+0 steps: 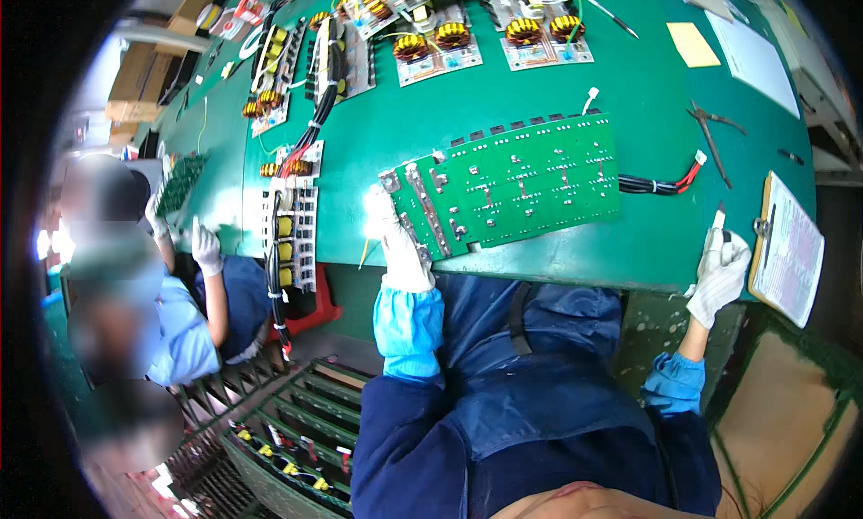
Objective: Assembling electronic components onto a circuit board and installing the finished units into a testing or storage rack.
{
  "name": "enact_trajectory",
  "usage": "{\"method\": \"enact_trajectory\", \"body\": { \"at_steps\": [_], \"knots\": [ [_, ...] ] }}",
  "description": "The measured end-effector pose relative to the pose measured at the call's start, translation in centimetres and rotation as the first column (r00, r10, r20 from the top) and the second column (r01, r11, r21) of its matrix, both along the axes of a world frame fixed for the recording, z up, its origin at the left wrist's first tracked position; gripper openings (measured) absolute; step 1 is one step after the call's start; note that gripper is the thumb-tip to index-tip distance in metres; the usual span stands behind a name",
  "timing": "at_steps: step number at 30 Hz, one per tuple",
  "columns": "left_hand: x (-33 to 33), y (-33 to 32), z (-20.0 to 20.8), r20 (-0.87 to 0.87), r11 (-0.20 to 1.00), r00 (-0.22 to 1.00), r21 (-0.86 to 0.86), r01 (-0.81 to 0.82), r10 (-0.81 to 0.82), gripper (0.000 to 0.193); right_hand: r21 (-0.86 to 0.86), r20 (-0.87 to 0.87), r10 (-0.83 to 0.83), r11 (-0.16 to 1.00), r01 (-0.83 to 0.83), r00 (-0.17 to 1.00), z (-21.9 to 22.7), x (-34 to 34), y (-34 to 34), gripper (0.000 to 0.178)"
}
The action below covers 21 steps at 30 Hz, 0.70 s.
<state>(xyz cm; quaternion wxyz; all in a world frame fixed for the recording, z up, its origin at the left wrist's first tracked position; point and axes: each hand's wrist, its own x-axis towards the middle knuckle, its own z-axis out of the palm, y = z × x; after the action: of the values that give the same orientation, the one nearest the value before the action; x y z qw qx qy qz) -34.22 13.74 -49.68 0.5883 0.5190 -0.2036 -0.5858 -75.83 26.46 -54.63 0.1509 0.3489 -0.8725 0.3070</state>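
Observation:
A large green circuit board (521, 186) lies solder side up over the green table, tilted slightly. My left hand (400, 245), in a white glove, is closed on the board's left end. Black parts line its far edge, and a bundle of black cables (661, 185) with red and white ends comes out from under its right end. My right hand (722, 266), also gloved, is at the table's near edge on the right. Its fingers are closed around a slim white pen-like tool (719, 217) with a dark tip, pointing away from me.
Right of the board lie pliers (710, 137) and a clipboard (764, 249). Boards with yellow-black coils (431, 47) stand along the far side; another (292, 236) with cables is at left. A co-worker (193, 312) sits left. A green rack (297, 447) stands below.

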Motion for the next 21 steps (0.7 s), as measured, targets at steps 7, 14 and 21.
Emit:
{"method": "enact_trajectory", "body": {
  "at_steps": [7,14,21],
  "knots": [
    [-0.7,-0.2,0.9,0.002,0.996,0.997,0.045,0.082,-0.083,0.078,-0.071,0.16,-0.003,0.997,0.014,0.987,-0.7,-1.1,0.3,0.034],
    [0.5,0.1,0.2,0.014,0.992,0.992,0.035,0.123,-0.124,0.073,-0.158,0.144,-0.002,0.987,0.025,0.99,-1.4,-1.6,0.7,0.031],
    [1.6,-0.1,-0.6,-0.059,0.998,0.997,0.022,0.054,-0.052,0.06,-0.012,-0.001,-0.069,0.998,0.069,0.998,-0.9,-1.0,0.1,0.037]
  ]
}}
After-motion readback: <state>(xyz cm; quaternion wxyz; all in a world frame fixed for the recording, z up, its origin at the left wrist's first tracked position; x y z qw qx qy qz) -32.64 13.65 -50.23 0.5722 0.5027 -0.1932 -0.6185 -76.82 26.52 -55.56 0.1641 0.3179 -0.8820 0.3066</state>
